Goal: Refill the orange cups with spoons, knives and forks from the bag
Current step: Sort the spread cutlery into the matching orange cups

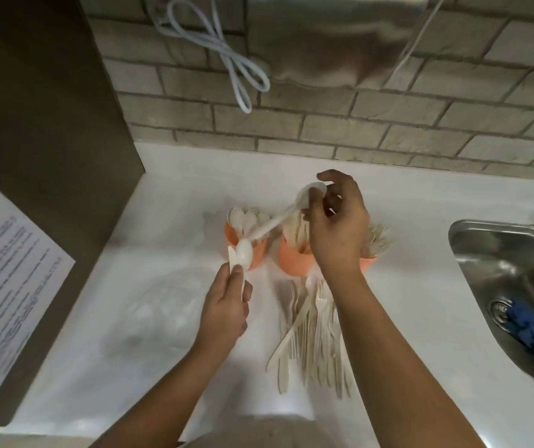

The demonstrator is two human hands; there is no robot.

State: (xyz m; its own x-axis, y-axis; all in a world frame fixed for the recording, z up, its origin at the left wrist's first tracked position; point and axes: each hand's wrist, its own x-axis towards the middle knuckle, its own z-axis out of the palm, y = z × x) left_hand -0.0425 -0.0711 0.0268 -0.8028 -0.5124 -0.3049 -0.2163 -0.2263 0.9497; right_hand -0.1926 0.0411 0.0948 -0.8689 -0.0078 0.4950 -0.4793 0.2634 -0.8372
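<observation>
The left hand [226, 305] is closed around a few white spoons [241, 253]. Their round ends stick up past the fingers, so the next one is easy to pick off.

The right hand [336, 227] is pinched on one spoon [278, 221] by its round end. The handle of this spoon slants down toward the left hand and crosses over the first orange cup [243, 245]. It looks like the spoon is being turned so that it can drop into that cup handle first, like the others there. The spoons in the cup [246, 218] all stand with their bowls up, which makes them easy to grab.

Under the right hand sits a second orange cup [293, 257] with pale cutlery standing in it. A third cup [369, 261] peeks out just past the right wrist, with forks in it [378, 242] fanning out. So each kind gets its own cup.

Near the right forearm, a pile of forks and knives [310, 337] lies flat on the white surface [420, 253]. They seem to be waiting for their turn.

Beside the left hand lies a see-through bag [152, 318], hard to make out. I think the spoon cup is nearly full, and the pile comes next.
</observation>
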